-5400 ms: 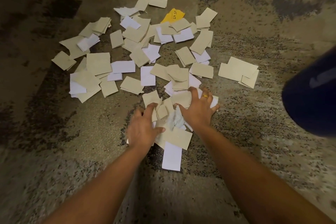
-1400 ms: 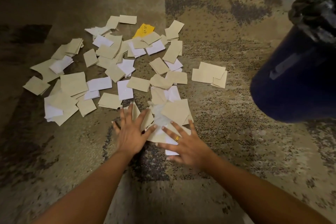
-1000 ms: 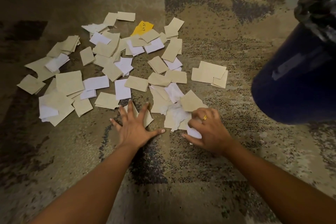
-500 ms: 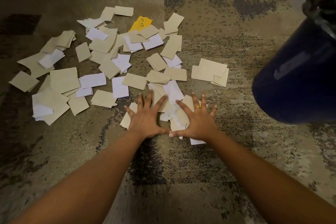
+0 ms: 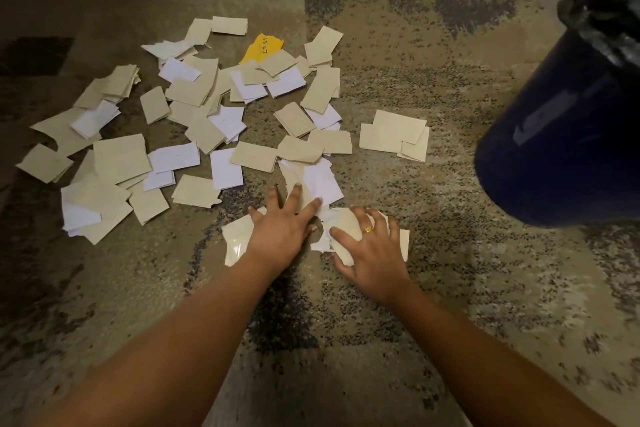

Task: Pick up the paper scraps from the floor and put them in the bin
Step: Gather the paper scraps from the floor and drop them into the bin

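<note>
Because near paper scraps (image 5: 323, 180) need bunching for the bin (image 5: 561, 121), left hand (image 5: 280, 234) and right hand (image 5: 375, 253) are pressing them, fingers spread.

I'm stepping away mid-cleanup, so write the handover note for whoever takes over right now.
Left hand: open, fingers spread flat on the near scraps.
Right hand: open, pressing the same small heap.
Other paper scraps lie scattered on the carpet beyond; yellow scrap near the far edge, tan cluster toward the bin at right.
Done: nothing in hand; bin contents not visible.
Left: gather, lift and bin everything.
</note>
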Demonstrator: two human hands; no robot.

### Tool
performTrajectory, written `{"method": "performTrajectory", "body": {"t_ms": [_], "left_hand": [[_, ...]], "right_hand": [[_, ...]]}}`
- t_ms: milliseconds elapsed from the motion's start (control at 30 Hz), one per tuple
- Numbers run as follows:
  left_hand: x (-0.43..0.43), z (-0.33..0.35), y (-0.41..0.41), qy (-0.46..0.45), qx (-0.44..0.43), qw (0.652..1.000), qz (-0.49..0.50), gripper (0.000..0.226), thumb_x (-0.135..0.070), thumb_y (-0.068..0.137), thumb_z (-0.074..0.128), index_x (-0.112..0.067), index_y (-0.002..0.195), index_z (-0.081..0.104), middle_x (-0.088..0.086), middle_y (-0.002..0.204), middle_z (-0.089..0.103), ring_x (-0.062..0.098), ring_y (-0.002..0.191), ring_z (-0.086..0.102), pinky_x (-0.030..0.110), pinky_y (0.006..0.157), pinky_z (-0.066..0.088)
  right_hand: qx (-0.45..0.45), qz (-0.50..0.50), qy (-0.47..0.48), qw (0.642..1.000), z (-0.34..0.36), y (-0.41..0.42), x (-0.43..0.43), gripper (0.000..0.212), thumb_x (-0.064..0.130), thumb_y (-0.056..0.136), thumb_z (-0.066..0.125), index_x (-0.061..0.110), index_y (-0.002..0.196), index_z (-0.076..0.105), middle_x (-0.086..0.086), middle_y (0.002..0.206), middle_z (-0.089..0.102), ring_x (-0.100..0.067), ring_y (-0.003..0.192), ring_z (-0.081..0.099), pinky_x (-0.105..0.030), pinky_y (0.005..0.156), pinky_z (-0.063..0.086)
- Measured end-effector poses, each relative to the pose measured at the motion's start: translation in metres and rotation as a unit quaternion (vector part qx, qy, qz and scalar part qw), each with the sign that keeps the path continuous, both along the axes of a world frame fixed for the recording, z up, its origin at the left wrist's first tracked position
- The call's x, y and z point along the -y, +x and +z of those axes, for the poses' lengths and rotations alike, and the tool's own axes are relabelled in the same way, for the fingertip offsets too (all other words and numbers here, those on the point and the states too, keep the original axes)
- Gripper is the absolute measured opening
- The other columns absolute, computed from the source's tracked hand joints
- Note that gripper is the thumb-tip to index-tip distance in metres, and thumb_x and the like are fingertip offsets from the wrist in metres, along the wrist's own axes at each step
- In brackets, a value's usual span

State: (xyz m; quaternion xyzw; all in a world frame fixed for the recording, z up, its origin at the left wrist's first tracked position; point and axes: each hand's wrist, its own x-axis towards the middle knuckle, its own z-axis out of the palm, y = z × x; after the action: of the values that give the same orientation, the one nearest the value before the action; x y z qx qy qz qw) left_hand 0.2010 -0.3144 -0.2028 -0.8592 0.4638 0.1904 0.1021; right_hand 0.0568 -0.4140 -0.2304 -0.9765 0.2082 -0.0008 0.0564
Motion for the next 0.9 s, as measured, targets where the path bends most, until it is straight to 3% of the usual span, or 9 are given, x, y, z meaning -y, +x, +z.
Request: {"method": "performTrajectory", "body": {"t_ms": [133, 267, 300, 367, 433, 500, 700, 800, 900], "left_hand": [[-0.008, -0.006, -0.011, -0.054, 0.025, 0.998, 0.016, 0.047, -0.035, 0.1, 0.025, -0.034, 0.146, 0.014, 0.004, 0.156, 0.009, 0.036, 0.137, 0.015, 0.056, 0.101, 0.031], [-0.021, -0.011, -0.018, -0.161, 0.027, 0.985, 0.056, 0.047, -0.033, 0.095, 0.042, -0.031, 0.142, 0.034, 0.008, 0.153, 0.024, 0.033, 0.142, 0.016, 0.066, 0.107, 0.013], [-0.026, -0.011, -0.019, -0.174, 0.038, 0.981, 0.082, 0.052, -0.039, 0.093, 0.045, -0.032, 0.143, 0.031, 0.01, 0.155, 0.021, 0.034, 0.144, 0.011, 0.067, 0.106, 0.003], [-0.035, -0.011, -0.021, -0.141, 0.039, 0.971, 0.189, 0.072, -0.059, 0.088, 0.041, -0.036, 0.147, 0.008, 0.012, 0.157, -0.002, 0.038, 0.143, -0.007, 0.065, 0.1, -0.011], [-0.042, -0.011, -0.022, -0.1, 0.013, 0.946, 0.308, 0.087, -0.074, 0.081, 0.034, -0.036, 0.146, -0.009, 0.012, 0.155, -0.018, 0.042, 0.141, -0.014, 0.07, 0.101, -0.005], [-0.043, -0.011, -0.025, -0.084, -0.021, 0.928, 0.362, 0.09, -0.076, 0.08, 0.029, -0.031, 0.148, -0.008, 0.013, 0.155, -0.017, 0.044, 0.14, -0.013, 0.072, 0.103, 0.005], [-0.047, -0.01, -0.026, -0.079, 0.004, 0.942, 0.325, 0.079, -0.066, 0.088, 0.027, -0.023, 0.149, 0.005, 0.016, 0.156, 0.002, 0.041, 0.141, 0.005, 0.06, 0.108, 0.017], [-0.057, -0.007, -0.014, -0.075, 0.04, 0.952, 0.295, 0.075, -0.065, 0.088, 0.028, -0.022, 0.148, 0.014, 0.015, 0.152, 0.017, 0.035, 0.135, 0.021, 0.051, 0.101, 0.032], [-0.059, -0.004, -0.006, -0.08, 0.042, 0.954, 0.286, 0.074, -0.065, 0.087, 0.034, -0.02, 0.145, 0.023, 0.017, 0.145, 0.027, 0.034, 0.125, 0.032, 0.049, 0.095, 0.037]], "right_hand": [[0.0, 0.026, -0.007, 1.0, 0.0, 0.001, 0.007, 0.059, 0.05, 0.058, 0.078, 0.036, 0.107, 0.048, -0.015, 0.117, 0.059, -0.033, 0.102, 0.042, -0.046, 0.07, 0.048], [-0.014, 0.038, 0.03, 0.999, 0.006, 0.003, 0.007, 0.076, 0.042, 0.042, 0.088, 0.035, 0.105, 0.046, -0.015, 0.114, 0.06, -0.035, 0.095, 0.052, -0.043, 0.062, 0.05], [-0.021, 0.039, 0.045, 0.998, 0.007, 0.002, 0.007, 0.081, 0.038, 0.037, 0.09, 0.034, 0.105, 0.047, -0.016, 0.112, 0.06, -0.037, 0.092, 0.056, -0.042, 0.059, 0.051], [-0.026, 0.038, 0.074, 0.996, 0.01, 0.002, 0.005, 0.088, 0.032, 0.03, 0.092, 0.032, 0.105, 0.047, -0.017, 0.108, 0.062, -0.036, 0.083, 0.059, -0.038, 0.05, 0.05], [-0.016, 0.037, 0.099, 0.994, 0.011, 0.004, 0.005, 0.091, 0.028, 0.027, 0.093, 0.031, 0.106, 0.049, -0.017, 0.103, 0.063, -0.034, 0.077, 0.06, -0.034, 0.043, 0.048], [0.0, 0.043, 0.115, 0.992, 0.012, 0.005, 0.004, 0.087, 0.025, 0.034, 0.092, 0.031, 0.108, 0.048, -0.016, 0.101, 0.064, -0.034, 0.076, 0.061, -0.035, 0.041, 0.048], [0.021, 0.04, 0.101, 0.994, 0.009, 0.008, -0.001, 0.084, 0.022, 0.034, 0.093, 0.031, 0.107, 0.053, -0.012, 0.093, 0.065, -0.029, 0.072, 0.064, -0.03, 0.039, 0.047], [0.024, 0.038, 0.095, 0.994, 0.011, 0.009, -0.002, 0.08, 0.016, 0.026, 0.094, 0.026, 0.101, 0.067, -0.013, 0.089, 0.066, -0.029, 0.068, 0.065, -0.031, 0.039, 0.047], [0.017, 0.017, 0.114, 0.993, 0.01, 0.009, -0.001, 0.082, 0.01, 0.023, 0.094, 0.023, 0.101, 0.07, -0.016, 0.089, 0.067, -0.033, 0.071, 0.066, -0.035, 0.043, 0.05]]}}
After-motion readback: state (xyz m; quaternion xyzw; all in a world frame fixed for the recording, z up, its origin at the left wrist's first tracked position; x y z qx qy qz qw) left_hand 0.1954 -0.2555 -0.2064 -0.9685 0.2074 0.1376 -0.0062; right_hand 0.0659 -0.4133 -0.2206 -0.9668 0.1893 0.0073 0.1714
